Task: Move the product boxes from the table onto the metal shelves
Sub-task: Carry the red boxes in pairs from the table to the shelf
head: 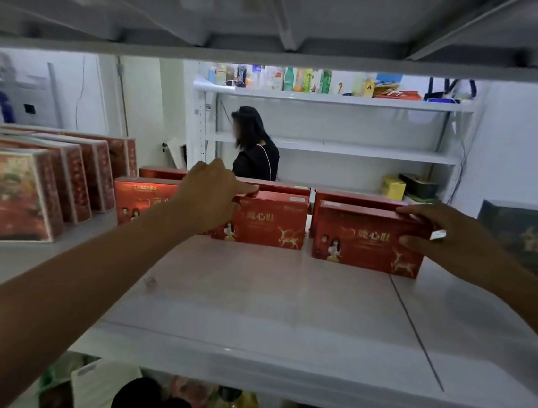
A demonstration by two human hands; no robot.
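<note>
Product boxes (355,201) in red stand in two rows at the back of the metal shelf (266,304), with broad bare shelf in front of them; the counter they come from is out of view. The right hand (447,241) grips the right box (367,242) at its right end, fingers curled over the top and thumb pressed on the printed front. The left hand (208,197) lies where the left box (140,199) meets the middle box (268,224), forefinger along the middle box's top edge and thumb at its front, which looks like a light pinch. The step seems to be squaring up the front row. A gap shows between the middle and right boxes, so the right box probably wants sliding left until the sides touch, kept flat on the shelf, not lifted, so it does not tip into the row behind. Steadying the middle box with the left hand should stop the push from shunting the row toward the clear-wrapped boxes (10,198). The dark box (531,240) sits just beside the right wrist and could be knocked on the way out.
</note>
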